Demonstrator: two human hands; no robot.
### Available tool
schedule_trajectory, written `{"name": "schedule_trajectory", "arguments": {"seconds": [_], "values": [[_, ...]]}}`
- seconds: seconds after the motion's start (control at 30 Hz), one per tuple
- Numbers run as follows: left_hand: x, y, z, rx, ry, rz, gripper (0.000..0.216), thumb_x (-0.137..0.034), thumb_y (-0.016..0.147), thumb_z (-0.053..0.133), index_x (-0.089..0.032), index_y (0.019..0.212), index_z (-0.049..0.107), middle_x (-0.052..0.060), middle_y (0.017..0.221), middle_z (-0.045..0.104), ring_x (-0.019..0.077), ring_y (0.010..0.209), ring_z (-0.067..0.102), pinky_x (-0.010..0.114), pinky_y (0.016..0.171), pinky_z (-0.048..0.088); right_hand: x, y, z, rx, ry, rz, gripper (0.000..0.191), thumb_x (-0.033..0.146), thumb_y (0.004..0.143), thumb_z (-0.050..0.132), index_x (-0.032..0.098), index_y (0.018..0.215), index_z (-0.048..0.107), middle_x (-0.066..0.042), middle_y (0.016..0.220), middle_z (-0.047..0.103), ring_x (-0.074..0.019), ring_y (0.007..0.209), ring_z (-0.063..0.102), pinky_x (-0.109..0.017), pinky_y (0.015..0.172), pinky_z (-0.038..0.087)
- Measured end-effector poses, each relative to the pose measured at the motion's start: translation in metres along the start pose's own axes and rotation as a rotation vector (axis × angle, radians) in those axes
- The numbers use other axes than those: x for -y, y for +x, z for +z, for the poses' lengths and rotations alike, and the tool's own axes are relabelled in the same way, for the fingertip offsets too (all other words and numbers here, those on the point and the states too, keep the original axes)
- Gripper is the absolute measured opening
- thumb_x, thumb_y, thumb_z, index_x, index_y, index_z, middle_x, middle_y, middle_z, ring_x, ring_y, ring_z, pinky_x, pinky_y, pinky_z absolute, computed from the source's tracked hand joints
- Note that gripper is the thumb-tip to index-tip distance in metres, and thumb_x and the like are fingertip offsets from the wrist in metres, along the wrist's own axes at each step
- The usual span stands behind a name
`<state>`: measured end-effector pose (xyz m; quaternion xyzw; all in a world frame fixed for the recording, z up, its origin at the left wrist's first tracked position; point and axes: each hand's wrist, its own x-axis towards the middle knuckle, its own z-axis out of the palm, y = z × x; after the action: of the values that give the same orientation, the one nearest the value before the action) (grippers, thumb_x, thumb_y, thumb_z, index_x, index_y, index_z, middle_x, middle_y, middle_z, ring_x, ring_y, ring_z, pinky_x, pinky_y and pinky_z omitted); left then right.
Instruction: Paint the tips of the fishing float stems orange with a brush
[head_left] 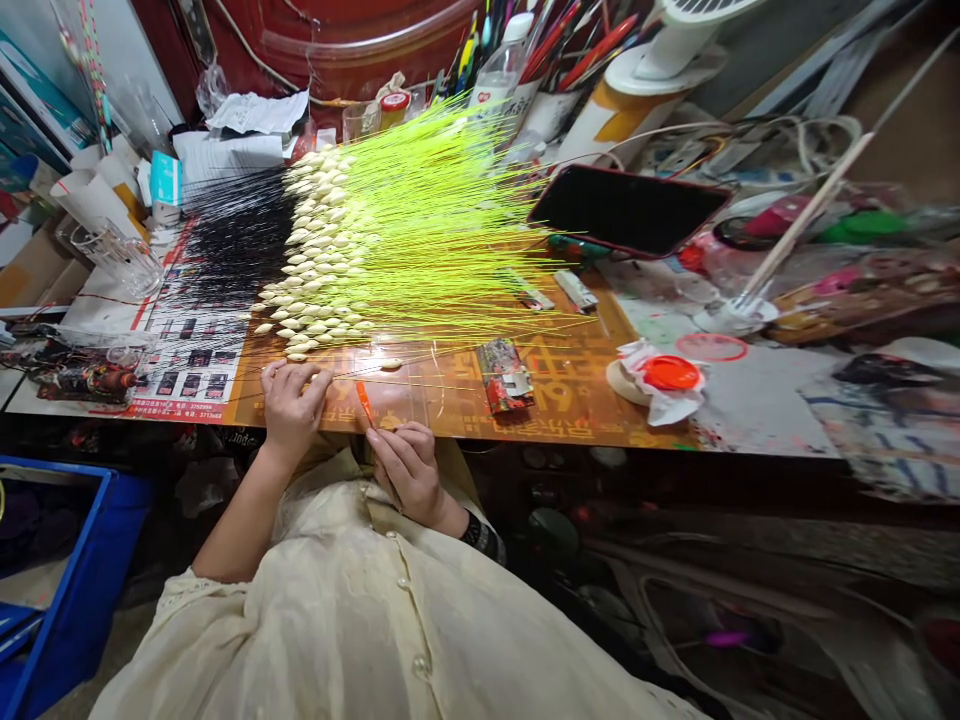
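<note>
Head view: a blue crate sits below a worktable bearing a pot of pens and fanned neon-yellow beaded stems; the left hand pinches a thin stem, the right hand curled closed on an orange sliver.

Free room: we find a passage over the orange mat right of the right hand, up to the red packet.
Obstacles: we note thin sticks just beyond the left hand.
</note>
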<state>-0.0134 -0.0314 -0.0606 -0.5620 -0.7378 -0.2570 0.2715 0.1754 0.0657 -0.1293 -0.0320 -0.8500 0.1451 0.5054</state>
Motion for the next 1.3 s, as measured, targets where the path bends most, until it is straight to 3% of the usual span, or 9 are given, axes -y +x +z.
{"name": "schedule_trajectory", "arguments": {"seconds": [0.5, 0.97, 1.3], "values": [[0.0, -0.003, -0.001, 0.072, -0.047, -0.072, 0.028, -0.019, 0.097, 0.053, -0.028, 0.114, 0.073, 0.007, 0.108, 0.073, 0.0221, 0.102, 0.063, 0.048, 0.106, 0.038, 0.007, 0.007, 0.013, 0.047, -0.024, 0.004, 0.063, 0.009, 0.094, 0.056, 0.018, 0.155, 0.041, -0.01, 0.112, 0.071, -0.0213, 0.102, 0.056, -0.043, 0.098, 0.051], [0.0, -0.005, -0.001, 0.063, -0.035, -0.07, 0.027, -0.021, 0.098, 0.052, -0.027, 0.115, 0.072, 0.007, 0.108, 0.073, 0.0218, 0.101, 0.062, 0.047, 0.105, 0.037, 0.006, -0.001, 0.018, 0.07, -0.044, 0.013, 0.062, 0.015, 0.096, 0.057, 0.019, 0.156, 0.039, -0.01, 0.114, 0.072, -0.0218, 0.105, 0.058, -0.043, 0.099, 0.05], [0.0, -0.004, -0.001, 0.049, -0.035, -0.06, 0.026, -0.019, 0.097, 0.054, -0.027, 0.113, 0.072, 0.007, 0.107, 0.073, 0.0216, 0.1, 0.063, 0.046, 0.105, 0.037, 0.007, 0.006, 0.014, 0.037, -0.036, -0.012, 0.067, 0.008, 0.093, 0.056, 0.016, 0.157, 0.038, -0.012, 0.112, 0.071, -0.0229, 0.102, 0.057, -0.044, 0.097, 0.051]]}}
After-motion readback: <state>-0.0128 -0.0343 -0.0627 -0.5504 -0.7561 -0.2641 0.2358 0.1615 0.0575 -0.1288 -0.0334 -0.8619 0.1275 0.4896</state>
